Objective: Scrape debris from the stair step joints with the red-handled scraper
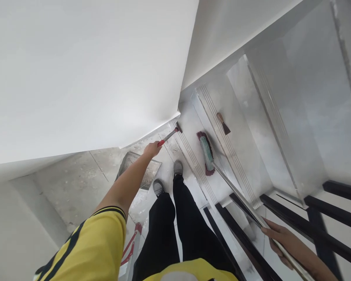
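Fingers of left hand [152, 149] grip scraper [170, 135]; right hand [276, 236] grips broom handle [245, 203].

Your left hand [152, 149] reaches out to the scraper [170, 135] against the wall [84, 70]; right of your feet the broom [207, 153] lies on a step [190, 121], its handle in your right hand [276, 236], a brush [223, 123] one step beyond

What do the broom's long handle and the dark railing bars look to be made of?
Broom handle: apparently bare metal, pale and shiny with a bright glint along it. Railing bars: probably black-painted metal, straight, flat-sided, evenly dark; painted wood cannot be ruled out.
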The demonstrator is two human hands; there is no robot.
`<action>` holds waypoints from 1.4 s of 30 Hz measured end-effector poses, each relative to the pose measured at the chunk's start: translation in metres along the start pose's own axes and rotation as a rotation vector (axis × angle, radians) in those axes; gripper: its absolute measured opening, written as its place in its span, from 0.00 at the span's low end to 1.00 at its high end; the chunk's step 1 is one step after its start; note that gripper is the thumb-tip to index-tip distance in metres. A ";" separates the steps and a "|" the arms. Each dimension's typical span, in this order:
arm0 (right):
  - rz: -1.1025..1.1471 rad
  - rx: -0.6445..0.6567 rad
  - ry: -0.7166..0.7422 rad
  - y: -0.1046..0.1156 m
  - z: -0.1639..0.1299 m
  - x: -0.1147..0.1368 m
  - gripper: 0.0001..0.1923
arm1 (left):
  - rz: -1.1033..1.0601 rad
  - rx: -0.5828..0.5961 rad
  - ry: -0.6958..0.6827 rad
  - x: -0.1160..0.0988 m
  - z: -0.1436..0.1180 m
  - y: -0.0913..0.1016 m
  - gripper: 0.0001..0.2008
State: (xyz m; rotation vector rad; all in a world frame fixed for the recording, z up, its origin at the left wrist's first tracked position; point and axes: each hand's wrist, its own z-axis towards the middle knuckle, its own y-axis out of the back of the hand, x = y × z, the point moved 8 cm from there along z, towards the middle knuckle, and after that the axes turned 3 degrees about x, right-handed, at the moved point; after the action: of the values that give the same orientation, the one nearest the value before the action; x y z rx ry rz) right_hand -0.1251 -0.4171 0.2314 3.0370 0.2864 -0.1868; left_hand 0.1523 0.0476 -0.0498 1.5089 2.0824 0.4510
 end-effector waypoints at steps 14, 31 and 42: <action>0.063 0.040 0.003 -0.007 0.006 -0.014 0.46 | 0.060 0.031 0.097 -0.078 -0.008 0.021 0.18; 0.052 0.058 0.011 -0.005 0.004 -0.008 0.42 | 0.081 0.052 0.131 -0.104 -0.007 0.028 0.19; 0.043 0.089 0.008 -0.005 0.003 -0.002 0.44 | 0.091 0.059 0.143 -0.111 -0.003 0.037 0.18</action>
State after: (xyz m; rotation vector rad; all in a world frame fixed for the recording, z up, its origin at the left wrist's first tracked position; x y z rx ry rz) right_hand -0.1288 -0.4125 0.2282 3.1293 0.2182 -0.1888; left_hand 0.2056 -0.0456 -0.0029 1.6546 2.1589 0.5507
